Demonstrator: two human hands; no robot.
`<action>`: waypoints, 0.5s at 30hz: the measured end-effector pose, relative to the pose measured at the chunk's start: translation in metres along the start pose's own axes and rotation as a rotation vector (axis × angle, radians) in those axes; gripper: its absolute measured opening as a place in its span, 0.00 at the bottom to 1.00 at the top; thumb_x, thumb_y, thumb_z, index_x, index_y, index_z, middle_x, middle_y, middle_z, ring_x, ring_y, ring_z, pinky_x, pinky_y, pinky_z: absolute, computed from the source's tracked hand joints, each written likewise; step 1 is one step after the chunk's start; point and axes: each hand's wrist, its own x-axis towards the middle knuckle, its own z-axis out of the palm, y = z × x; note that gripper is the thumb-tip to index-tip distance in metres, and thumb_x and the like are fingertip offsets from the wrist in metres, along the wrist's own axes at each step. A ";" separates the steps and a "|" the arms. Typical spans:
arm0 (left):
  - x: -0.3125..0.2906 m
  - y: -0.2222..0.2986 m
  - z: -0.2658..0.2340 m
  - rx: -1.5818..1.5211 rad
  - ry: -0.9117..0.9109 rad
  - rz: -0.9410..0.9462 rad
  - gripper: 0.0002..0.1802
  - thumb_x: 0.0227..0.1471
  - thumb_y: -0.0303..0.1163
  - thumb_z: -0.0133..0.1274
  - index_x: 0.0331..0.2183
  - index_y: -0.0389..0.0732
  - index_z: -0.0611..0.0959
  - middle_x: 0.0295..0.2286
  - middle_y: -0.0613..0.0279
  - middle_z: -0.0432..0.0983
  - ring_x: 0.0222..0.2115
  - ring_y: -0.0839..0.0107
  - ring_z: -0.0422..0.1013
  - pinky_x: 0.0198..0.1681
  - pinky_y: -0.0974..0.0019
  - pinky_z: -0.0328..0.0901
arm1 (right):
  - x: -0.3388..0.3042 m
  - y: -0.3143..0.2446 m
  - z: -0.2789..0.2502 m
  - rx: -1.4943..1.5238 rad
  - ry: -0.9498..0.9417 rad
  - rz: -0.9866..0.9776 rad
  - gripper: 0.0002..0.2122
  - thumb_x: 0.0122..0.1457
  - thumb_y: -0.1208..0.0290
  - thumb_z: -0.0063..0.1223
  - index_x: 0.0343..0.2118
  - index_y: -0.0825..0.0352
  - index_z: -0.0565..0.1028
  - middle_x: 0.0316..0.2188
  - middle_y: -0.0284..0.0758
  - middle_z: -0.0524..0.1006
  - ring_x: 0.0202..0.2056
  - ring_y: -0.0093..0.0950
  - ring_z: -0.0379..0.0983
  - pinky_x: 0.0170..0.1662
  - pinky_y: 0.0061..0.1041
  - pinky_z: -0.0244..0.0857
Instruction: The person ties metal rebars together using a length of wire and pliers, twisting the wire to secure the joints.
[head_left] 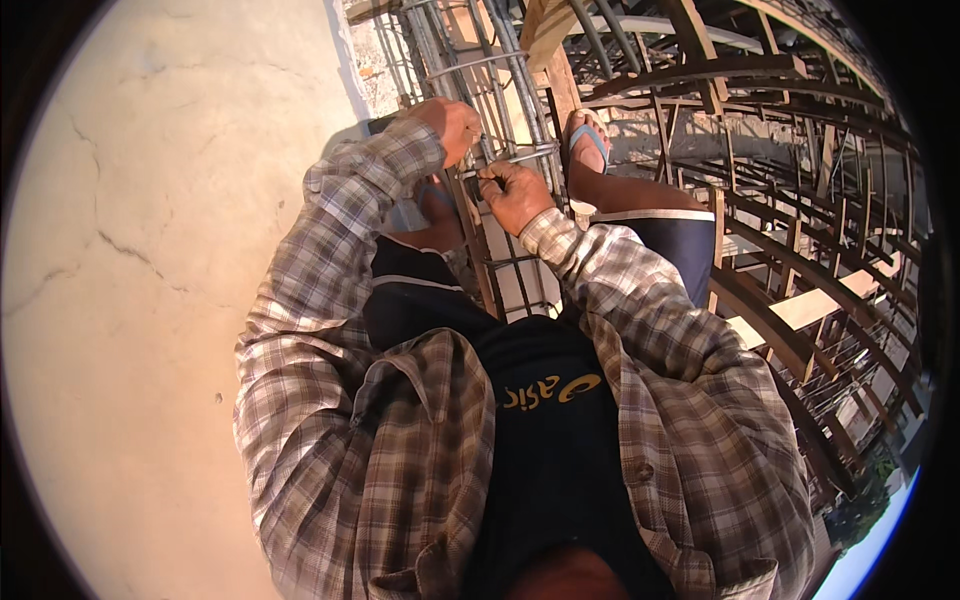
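Note:
Between my legs runs a rebar cage (527, 95), made of long steel bars crossed by thin stirrups (478, 66). My left hand (448, 130) is closed at the left side of the cage, its fingertips turned toward the bars. Just below and to the right, my right hand (518, 195) has its fingers pinched together at the bars, close to a stirrup. Whatever either hand grips is too small or too hidden to name. Both forearms are in checked sleeves, and a gap separates the two hands.
A pale, cracked concrete wall or slab (150, 250) fills the left side. My right foot in a blue-strapped flip-flop (588, 142) stands beside the cage on wooden boards. On the right, many timber props and beams (760, 310) form a framework with open gaps down below.

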 end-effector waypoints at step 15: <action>0.106 0.013 0.041 0.653 -0.483 0.005 0.17 0.40 0.41 0.65 0.35 0.44 0.86 0.34 0.57 0.80 0.36 0.60 0.77 0.39 0.57 0.70 | -0.003 -0.021 -0.001 -0.414 -0.118 -0.107 0.22 0.52 0.65 0.56 0.46 0.74 0.68 0.28 0.54 0.76 0.32 0.50 0.75 0.37 0.43 0.70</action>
